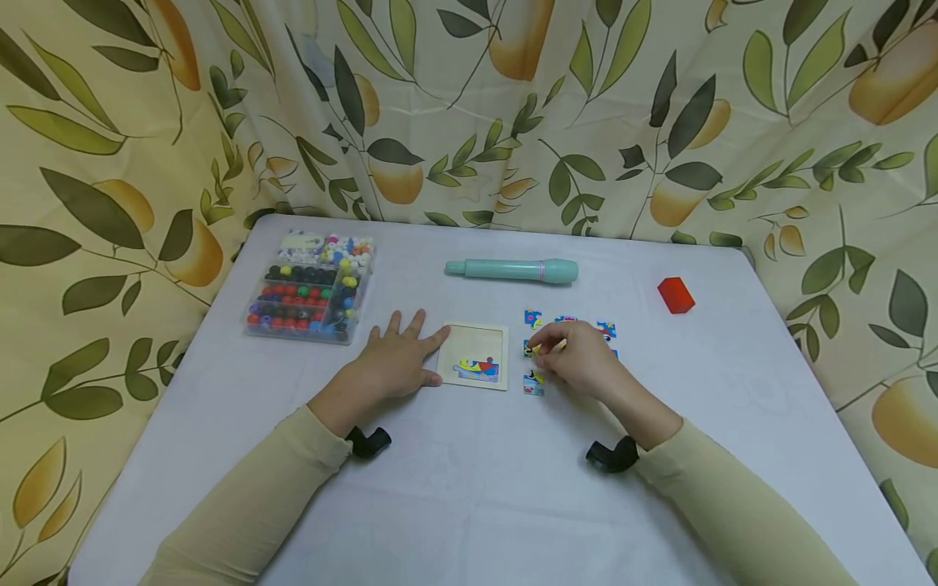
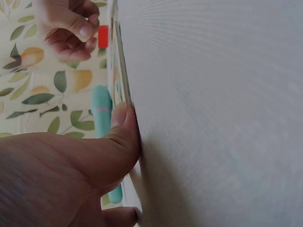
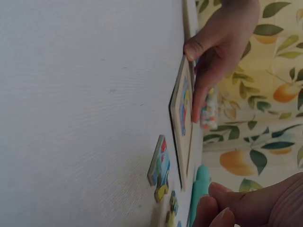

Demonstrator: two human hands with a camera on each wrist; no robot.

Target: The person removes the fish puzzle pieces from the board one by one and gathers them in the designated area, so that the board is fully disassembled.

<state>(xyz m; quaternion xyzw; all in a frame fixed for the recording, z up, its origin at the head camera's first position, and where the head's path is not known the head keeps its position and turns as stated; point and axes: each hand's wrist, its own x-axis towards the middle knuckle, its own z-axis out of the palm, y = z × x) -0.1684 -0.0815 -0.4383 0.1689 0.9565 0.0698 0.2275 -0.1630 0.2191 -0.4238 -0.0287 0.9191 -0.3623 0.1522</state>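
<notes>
A square wooden puzzle tray [image 1: 472,332] lies on the table, with joined colourful pieces [image 1: 478,369] in its lower part. My left hand [image 1: 396,362] rests at the tray's left side, fingers spread; thumb and index finger touch its edge. Loose puzzle pieces [image 1: 533,384] lie right of the tray. Above them hovers my right hand [image 1: 582,358], fingers loosely bent and partly covering them. In the left wrist view, nothing shows between the right hand's [image 2: 71,33] thumb and fingers. The right wrist view shows one loose piece [image 3: 160,163] beside the tray [image 3: 182,123].
A clear compartment box [image 1: 300,293] of coloured beads stands at the back left. A mint-green cylindrical object [image 1: 513,270] lies behind the tray, and a red block [image 1: 676,295] sits at the back right. A patterned curtain [image 1: 469,114] hangs behind the white table [image 1: 469,505].
</notes>
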